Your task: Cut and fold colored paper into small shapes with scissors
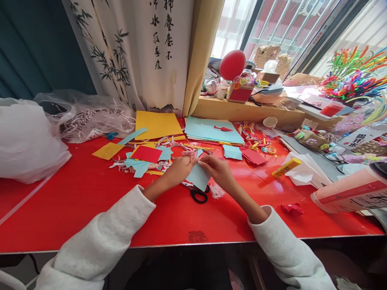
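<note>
Both my hands meet over the middle of the red table, pinching one small piece of light blue paper (198, 177). My left hand (180, 168) grips its upper left edge, and my right hand (220, 171) has its top right corner between thumb and fingers. Below the paper lies a pair of scissors (198, 196) with black handles, partly covered by it. To the left is a heap of scraps, with a red paper square (147, 154) on top and light blue cuttings (139, 168) around it. A small patch of pale shreds (217, 191) lies under my right hand.
Yellow sheets (159, 124) and a light blue stack (208, 131) lie at the back. On the right are a yellow glue stick (286, 167), crumpled red paper (292, 208) and a large pink cup (350, 193). A white plastic bag (30, 141) stands at left.
</note>
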`<action>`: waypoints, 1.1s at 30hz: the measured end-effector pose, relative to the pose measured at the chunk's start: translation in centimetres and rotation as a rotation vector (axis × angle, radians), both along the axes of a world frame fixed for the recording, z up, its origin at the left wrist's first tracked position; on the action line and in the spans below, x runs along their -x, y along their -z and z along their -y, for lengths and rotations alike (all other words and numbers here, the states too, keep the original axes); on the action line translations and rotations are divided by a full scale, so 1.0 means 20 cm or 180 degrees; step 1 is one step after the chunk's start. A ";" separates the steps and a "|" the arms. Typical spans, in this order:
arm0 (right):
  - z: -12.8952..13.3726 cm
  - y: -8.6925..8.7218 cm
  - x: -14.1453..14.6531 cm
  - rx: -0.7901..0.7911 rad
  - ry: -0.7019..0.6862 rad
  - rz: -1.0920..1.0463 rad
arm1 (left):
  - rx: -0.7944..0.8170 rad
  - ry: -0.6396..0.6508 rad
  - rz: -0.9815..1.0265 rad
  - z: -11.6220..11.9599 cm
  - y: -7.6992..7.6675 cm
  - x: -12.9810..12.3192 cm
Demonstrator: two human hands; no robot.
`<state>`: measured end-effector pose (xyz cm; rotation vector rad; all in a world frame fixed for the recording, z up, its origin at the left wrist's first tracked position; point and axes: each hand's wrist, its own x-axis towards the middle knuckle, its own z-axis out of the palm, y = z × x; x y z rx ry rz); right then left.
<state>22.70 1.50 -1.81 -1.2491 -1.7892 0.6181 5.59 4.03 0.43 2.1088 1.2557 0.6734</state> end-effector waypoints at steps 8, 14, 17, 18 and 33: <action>0.00 -0.01 0.00 0.0417 -0.0161 -0.0304 | -0.0489 0.0138 -0.0543 -0.02 0.04 0.00; 0.00 -0.02 -0.01 0.0443 -0.0033 -0.0201 | -0.0376 0.0295 0.0076 -0.02 0.02 0.00; 0.00 -0.03 -0.01 0.0524 -0.0041 -0.0206 | -0.0235 0.0472 0.0453 -0.02 0.00 0.02; 0.00 -0.03 -0.01 0.0554 -0.0051 -0.0205 | -0.0171 0.0440 0.0508 -0.01 0.00 0.02; 0.02 -0.08 0.00 0.1440 -0.0393 -0.0749 | 0.0358 0.0153 0.0477 -0.01 -0.02 0.03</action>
